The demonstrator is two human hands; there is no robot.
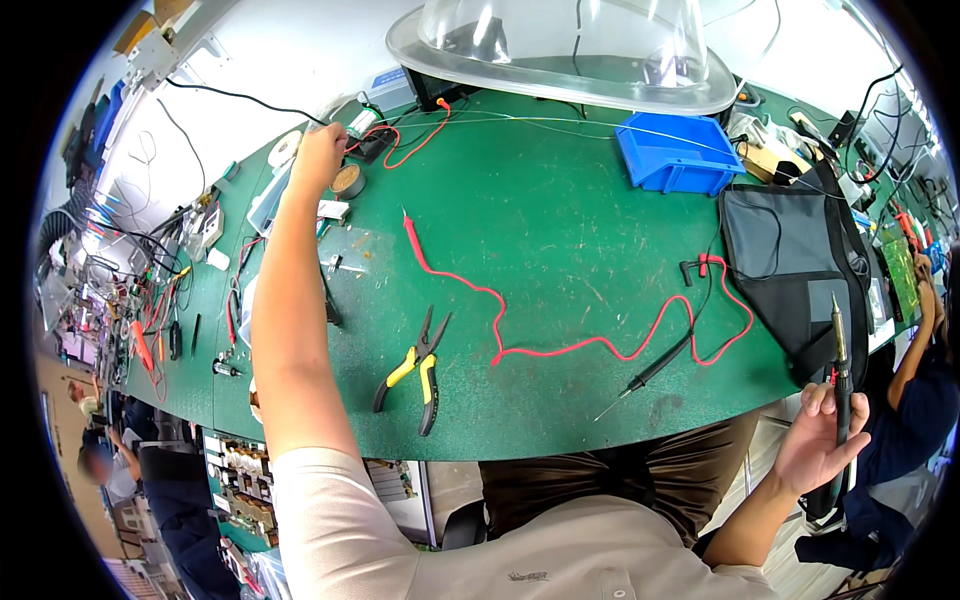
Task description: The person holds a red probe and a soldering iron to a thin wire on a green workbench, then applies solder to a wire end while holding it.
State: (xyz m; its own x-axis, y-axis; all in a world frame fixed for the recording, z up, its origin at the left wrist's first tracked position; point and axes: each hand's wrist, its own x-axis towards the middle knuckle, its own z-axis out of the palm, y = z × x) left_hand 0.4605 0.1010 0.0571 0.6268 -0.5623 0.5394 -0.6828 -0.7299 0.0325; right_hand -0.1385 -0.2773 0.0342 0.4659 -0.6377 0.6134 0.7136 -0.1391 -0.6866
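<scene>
My right hand (818, 437) is closed around the dark handle of a soldering iron (841, 345) at the right, beyond the table edge, with its metal tip pointing up. My left arm stretches to the far left of the table. There my left hand (322, 152) is closed at the end of a black cable (245, 96) that comes from the wall side; its fingertips are mostly hidden. Close to that hand lie a round brown-topped tin (348, 181) and a red lead (405, 155).
Yellow-black pliers (427, 365), a red test lead (570, 350) and a black probe (655, 366) lie on the green table (560, 230). A blue bin (680, 152), a clear dome (560, 75) and a grey-black pouch (785, 240) stand behind and right. Another person's arm (915, 340) shows at far right.
</scene>
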